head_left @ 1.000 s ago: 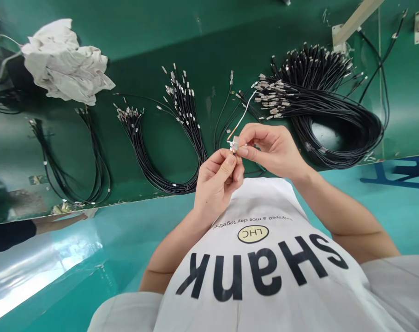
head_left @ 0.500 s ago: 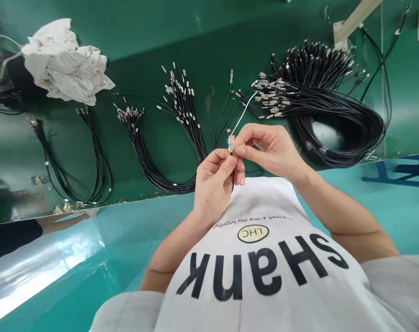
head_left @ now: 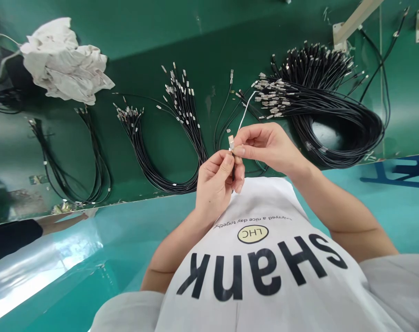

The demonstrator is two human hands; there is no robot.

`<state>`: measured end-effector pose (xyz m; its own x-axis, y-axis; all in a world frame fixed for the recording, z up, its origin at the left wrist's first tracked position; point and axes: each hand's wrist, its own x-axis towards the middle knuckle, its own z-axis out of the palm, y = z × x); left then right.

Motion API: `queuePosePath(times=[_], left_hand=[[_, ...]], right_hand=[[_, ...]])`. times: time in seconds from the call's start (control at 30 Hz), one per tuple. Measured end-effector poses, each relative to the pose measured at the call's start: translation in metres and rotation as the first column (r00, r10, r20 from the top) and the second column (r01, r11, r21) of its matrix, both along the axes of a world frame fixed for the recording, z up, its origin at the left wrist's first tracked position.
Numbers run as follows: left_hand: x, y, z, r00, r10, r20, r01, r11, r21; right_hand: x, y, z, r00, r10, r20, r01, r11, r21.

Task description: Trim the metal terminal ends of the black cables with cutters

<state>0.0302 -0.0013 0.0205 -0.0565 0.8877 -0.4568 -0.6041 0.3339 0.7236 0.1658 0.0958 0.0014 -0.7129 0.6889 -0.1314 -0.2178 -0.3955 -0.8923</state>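
Green, scuffed worktable (head_left: pixel 143 27); smooth black cables (head_left: pixel 348 115) coil near its front edge. Above that edge, well right of a crumpled white cloth (head_left: pixel 66 64), left-hand fingers (head_left: pixel 224 167) grip one slim cable (head_left: pixel 233 174), right-hand fingers (head_left: pixel 240 150) pinching its boxy metal connector (head_left: pixel 231 142).

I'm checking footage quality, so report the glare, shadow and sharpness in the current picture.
Head view: white glare on the teal floor, lower left; same view: a broad shadow across the green tabletop; same view: the connector is too small to show fine detail.
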Motion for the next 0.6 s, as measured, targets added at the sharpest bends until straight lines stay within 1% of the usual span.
queuePosePath(times=[0.1,0.2,0.3,0.4,0.6], left_hand=[[0.0,0.0,0.001,1.0,-0.003,0.025,0.004,1.0,-0.024],[0.001,0.0,0.001,0.999,0.031,0.017,-0.031,0.999,-0.023],[0.001,0.001,0.0,0.995,0.096,-0.039,-0.096,0.995,0.0],[0.001,0.001,-0.001,0.99,0.12,-0.069,-0.119,0.993,0.018],[0.001,0.001,-0.001,0.99,0.134,-0.048,-0.131,0.99,0.056]], right_hand=[[0.001,-0.003,0.0,1.0,0.005,-0.03,-0.005,1.0,0.002],[0.001,-0.007,0.0,0.999,-0.012,-0.031,0.012,1.0,0.015],[0.001,-0.011,-0.001,0.996,-0.084,0.03,0.08,0.991,0.103],[0.0,-0.012,0.0,0.98,-0.174,0.093,0.149,0.963,0.226],[0.001,-0.01,0.009,0.965,-0.212,0.152,0.15,0.928,0.34]])
